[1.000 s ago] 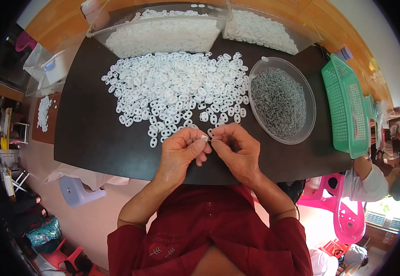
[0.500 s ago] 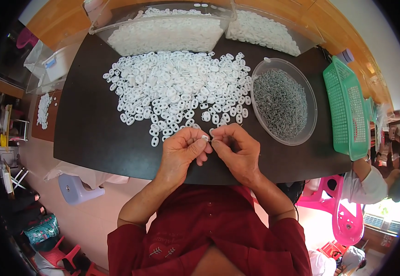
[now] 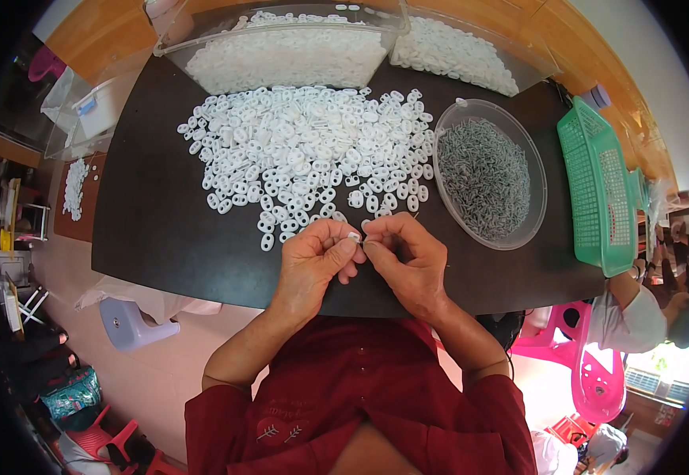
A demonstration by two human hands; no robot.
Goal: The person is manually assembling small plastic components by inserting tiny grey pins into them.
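White two-holed pieces (image 3: 297, 150), heaped at eleven o'clock; over to two, a round clear tub (image 3: 537, 186) of grey screw-like parts (image 3: 483, 178); here at eight, left hand (image 3: 316, 257), pinched closed; at four, right hand (image 3: 409, 257), fingertips near together, cannot tell on what; dead centre, a single white piece (image 3: 354, 236) in the left pinch; could flip loose if held slackly, or skew under an off-centre push
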